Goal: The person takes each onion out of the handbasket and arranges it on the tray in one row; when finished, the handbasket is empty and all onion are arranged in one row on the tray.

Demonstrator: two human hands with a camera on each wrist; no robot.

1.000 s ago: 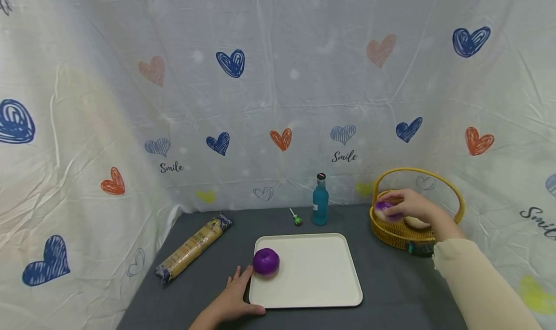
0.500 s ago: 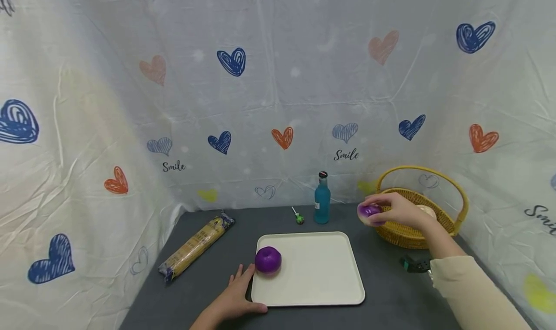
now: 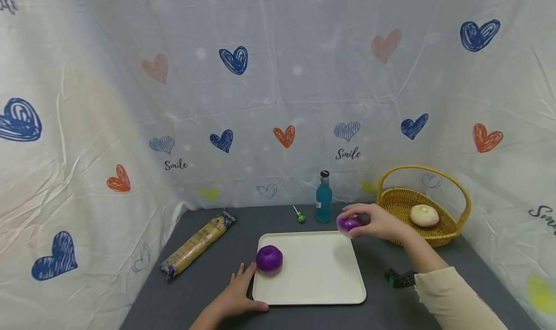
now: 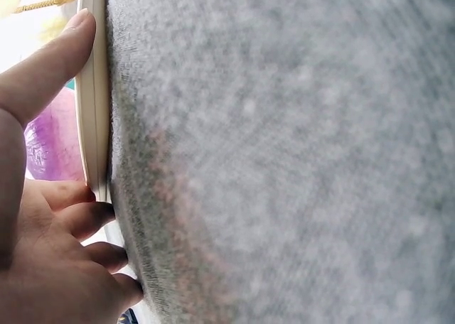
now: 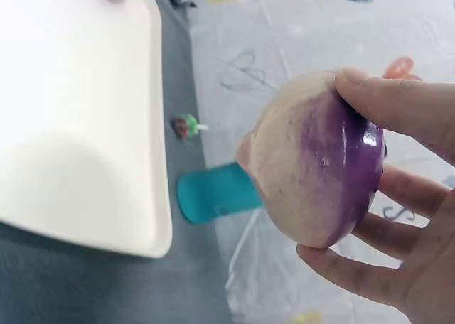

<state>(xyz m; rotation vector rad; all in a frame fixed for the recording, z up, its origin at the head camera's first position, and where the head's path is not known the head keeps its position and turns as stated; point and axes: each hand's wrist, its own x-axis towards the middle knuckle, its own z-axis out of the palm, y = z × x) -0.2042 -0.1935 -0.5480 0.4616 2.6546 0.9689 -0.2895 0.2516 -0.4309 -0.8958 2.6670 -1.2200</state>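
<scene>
My right hand [image 3: 380, 222] grips a purple-and-white turnip [image 5: 313, 160] between thumb and fingers, at the back right corner of the cream tray [image 3: 317, 277]. In the right wrist view, its pale pointed end faces the blue bottle and its purple side lies towards the palm. Another purple turnip [image 3: 269, 258] sits on the left part of the tray. My left hand [image 3: 234, 294] spans the tray's front left corner, thumb along the front edge and spread fingers against the left edge. In the left wrist view, the thumb [image 4: 60, 57] rests on the rim.
A yellow wicker basket [image 3: 393, 202] at the right holds a whitish round vegetable [image 3: 424, 215]. Behind the tray stand a blue bottle [image 3: 323, 204] and a green-wrapped lollipop [image 3: 301, 218]. Left lies a long pack of noodles [image 3: 197, 245]. A black strapped device [image 3: 399, 278] is at the right wrist.
My right hand has carried the turnip left from over the basket to the tray's back right corner, uncovering the whitish vegetable. The left hand has stayed at the tray's corner.
</scene>
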